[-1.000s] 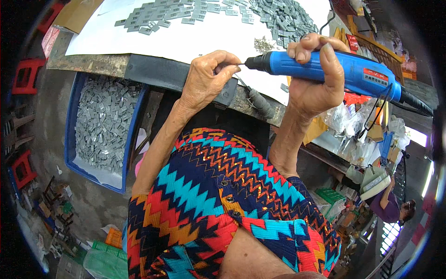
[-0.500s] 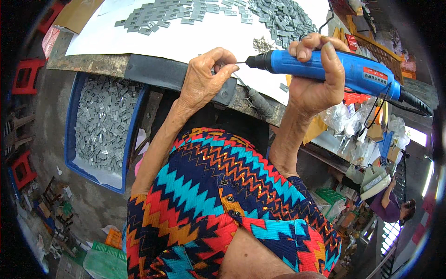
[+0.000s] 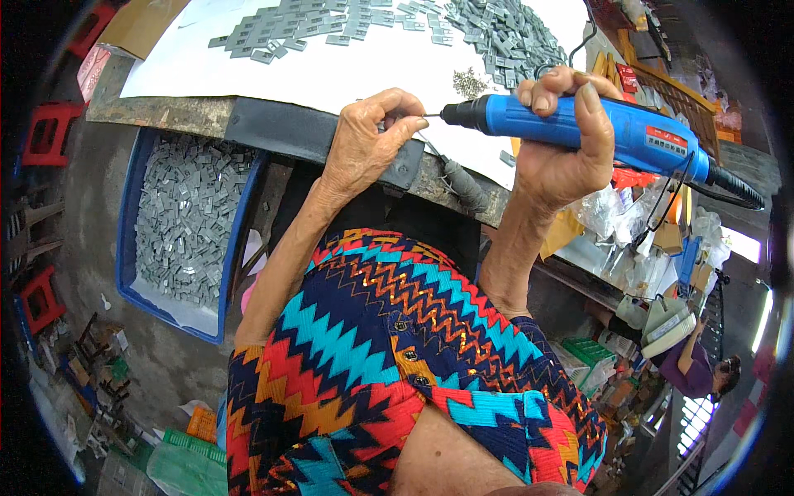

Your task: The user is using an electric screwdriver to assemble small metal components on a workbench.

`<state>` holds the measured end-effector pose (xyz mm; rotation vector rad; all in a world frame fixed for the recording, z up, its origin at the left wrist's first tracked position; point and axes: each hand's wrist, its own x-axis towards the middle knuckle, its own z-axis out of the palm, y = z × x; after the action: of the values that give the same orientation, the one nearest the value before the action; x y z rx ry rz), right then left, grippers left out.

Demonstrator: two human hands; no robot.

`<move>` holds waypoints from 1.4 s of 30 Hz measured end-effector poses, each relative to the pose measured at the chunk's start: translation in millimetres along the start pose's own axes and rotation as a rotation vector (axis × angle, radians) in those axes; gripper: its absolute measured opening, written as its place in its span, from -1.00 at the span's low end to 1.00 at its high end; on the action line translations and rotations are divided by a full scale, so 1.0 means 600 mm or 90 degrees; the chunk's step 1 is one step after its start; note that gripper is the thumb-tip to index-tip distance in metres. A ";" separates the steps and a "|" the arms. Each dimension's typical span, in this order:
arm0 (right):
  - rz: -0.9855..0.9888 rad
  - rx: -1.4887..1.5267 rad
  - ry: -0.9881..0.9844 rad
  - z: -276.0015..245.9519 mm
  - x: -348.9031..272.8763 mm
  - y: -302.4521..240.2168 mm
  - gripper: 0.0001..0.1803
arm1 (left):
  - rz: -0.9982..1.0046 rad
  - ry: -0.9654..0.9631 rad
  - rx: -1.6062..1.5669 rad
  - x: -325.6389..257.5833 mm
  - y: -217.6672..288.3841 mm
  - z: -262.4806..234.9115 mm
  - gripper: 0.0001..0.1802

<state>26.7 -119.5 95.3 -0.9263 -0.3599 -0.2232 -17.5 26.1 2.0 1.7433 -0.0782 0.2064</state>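
Observation:
My right hand (image 3: 566, 161) is wrapped round a blue electric screwdriver (image 3: 633, 132), held level with its black nose to the left. Its thin bit (image 3: 435, 115) reaches the fingertips of my left hand (image 3: 368, 145). That hand is closed in a pinch over the table's front edge; whatever sits between its fingers is too small and hidden to name. Beyond the driver, a small heap of tiny screws (image 3: 470, 83) lies on white paper (image 3: 356, 74). Flat grey plastic pieces (image 3: 302, 29) are laid out in rows farther back, beside a loose pile of similar pieces (image 3: 506, 41).
A blue crate (image 3: 126, 248) full of grey pieces stands below the table on the left. A black padded strip (image 3: 281, 128) and a wrapped grey rod (image 3: 466, 188) lie along the table edge. Red stools (image 3: 54, 132) stand far left. Another person (image 3: 691, 368) is at the far right.
The screwdriver and both hands appear a few pixels farther right, along with most of the scene. Both hands keep the same hold.

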 end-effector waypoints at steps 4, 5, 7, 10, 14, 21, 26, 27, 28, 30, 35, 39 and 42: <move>0.002 0.027 -0.004 -0.002 0.001 -0.001 -0.82 | -0.028 0.002 -0.038 -0.001 0.001 -0.002 -0.89; 0.005 0.039 -0.007 -0.004 0.003 -0.001 -0.82 | -0.037 0.004 -0.051 -0.001 0.001 -0.003 -0.89; 0.008 0.050 -0.009 -0.004 0.003 -0.001 -0.82 | -0.036 0.003 -0.055 0.000 0.001 -0.003 -0.89; 0.010 0.034 -0.022 0.001 0.003 -0.002 -0.83 | -0.036 0.006 -0.061 0.000 0.001 -0.002 -0.89; -0.002 -0.003 -0.013 0.008 0.001 0.000 -0.83 | -0.038 0.005 -0.077 0.000 0.000 0.000 -0.89; -0.009 -0.030 -0.053 0.000 -0.003 -0.003 -0.81 | -0.044 -0.004 -0.072 -0.002 0.006 -0.001 -0.89; -0.011 -0.016 -0.013 0.011 -0.002 -0.004 -0.81 | -0.031 -0.007 -0.075 -0.003 0.006 -0.002 -0.88; -0.014 -0.024 -0.005 0.012 -0.002 -0.005 -0.81 | -0.029 -0.007 -0.075 -0.002 0.005 -0.003 -0.88; -0.016 -0.024 -0.005 0.013 -0.001 -0.006 -0.81 | -0.024 -0.010 -0.070 -0.002 0.004 -0.003 -0.88; -0.004 -0.005 -0.015 0.012 0.000 -0.006 -0.80 | -0.018 -0.012 -0.064 0.000 0.002 -0.003 -0.87; -0.019 -0.012 -0.020 0.014 0.001 -0.007 -0.80 | 0.001 0.007 -0.056 0.001 0.004 -0.005 -0.86; -0.011 -0.012 -0.014 0.007 0.001 -0.009 -0.80 | -0.011 0.006 -0.064 -0.002 0.008 -0.008 -0.82; -0.029 -0.031 -0.005 0.006 -0.002 -0.010 -0.80 | 0.042 0.044 -0.011 0.005 0.013 -0.020 -0.84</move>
<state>23.1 -120.1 101.3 -0.9684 -0.3841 -0.2718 -17.2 36.7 12.1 1.7170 -0.0869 0.3133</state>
